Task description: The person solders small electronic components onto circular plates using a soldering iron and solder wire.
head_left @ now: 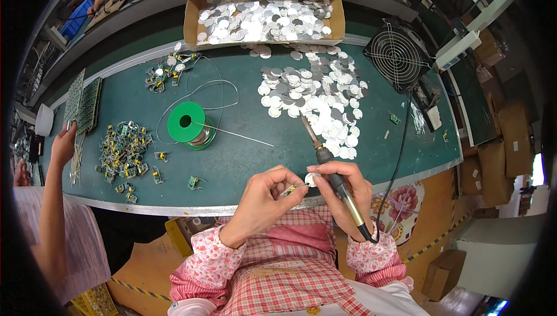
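- Head view: left hand (264, 191) is pinched narrow, thumb and fingertips closed on a small electronic component (288, 190) held just above the near edge of the green workbench (243, 153).
- Right hand (342, 185) is wrapped around the handle of a soldering iron (325, 159), its tip pointing away toward the disc pile; the same hand's fingertips also hold a small silver disc (312, 179) against the component.
- Loose silver discs (316, 98) lie spread on the bench beyond the hands, below an open cardboard box (264, 5) filled with more.
- Green solder spool (187, 122) sits left of centre, its wire trailing toward the hands.
- Pile of small circuit parts (125, 150) lies at far left, near another person's hand (64, 145).
- Black fan (399, 55) stands at right.
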Demonstrator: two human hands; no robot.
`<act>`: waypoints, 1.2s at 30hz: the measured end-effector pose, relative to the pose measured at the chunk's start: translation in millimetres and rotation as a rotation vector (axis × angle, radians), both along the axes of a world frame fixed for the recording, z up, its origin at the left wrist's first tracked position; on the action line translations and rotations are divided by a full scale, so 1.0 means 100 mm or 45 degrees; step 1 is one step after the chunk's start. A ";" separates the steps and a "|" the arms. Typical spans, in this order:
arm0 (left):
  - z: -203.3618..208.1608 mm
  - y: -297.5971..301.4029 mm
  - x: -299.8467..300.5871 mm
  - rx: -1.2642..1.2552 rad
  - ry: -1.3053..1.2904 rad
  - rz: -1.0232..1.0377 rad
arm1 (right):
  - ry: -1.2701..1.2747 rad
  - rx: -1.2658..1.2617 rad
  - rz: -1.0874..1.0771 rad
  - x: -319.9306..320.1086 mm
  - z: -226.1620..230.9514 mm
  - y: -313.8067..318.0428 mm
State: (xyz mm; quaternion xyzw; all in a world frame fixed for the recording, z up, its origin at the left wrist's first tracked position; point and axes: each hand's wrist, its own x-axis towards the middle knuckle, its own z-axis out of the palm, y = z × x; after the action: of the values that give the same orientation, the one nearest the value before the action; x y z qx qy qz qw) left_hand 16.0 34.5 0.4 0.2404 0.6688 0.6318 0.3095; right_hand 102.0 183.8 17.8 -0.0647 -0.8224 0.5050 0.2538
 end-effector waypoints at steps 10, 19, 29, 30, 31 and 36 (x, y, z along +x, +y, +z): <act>-0.05 0.03 0.02 0.043 -0.027 0.120 | -0.048 -0.017 -0.003 -0.03 -0.04 0.00; -0.10 0.05 0.01 0.159 -0.299 0.290 | 0.063 0.339 -0.110 -0.11 0.09 -0.02; 0.04 0.02 -0.16 0.354 -0.523 0.507 | 0.271 0.167 -0.043 0.16 0.18 0.01; 0.05 0.02 -0.17 0.362 -0.524 0.513 | 0.288 0.178 0.033 0.15 0.18 0.02; 0.06 0.01 -0.18 0.369 -0.526 0.520 | 0.303 0.187 0.110 0.14 0.19 0.02; 0.13 0.00 -0.21 0.359 -0.540 0.547 | 0.290 0.255 0.174 0.06 0.23 0.01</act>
State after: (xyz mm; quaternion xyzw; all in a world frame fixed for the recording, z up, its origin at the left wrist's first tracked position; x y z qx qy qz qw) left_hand -5.0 34.3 13.5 -0.0026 0.5308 0.8049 0.2654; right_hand 108.1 184.4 41.3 0.0745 -0.8370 0.4408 0.3157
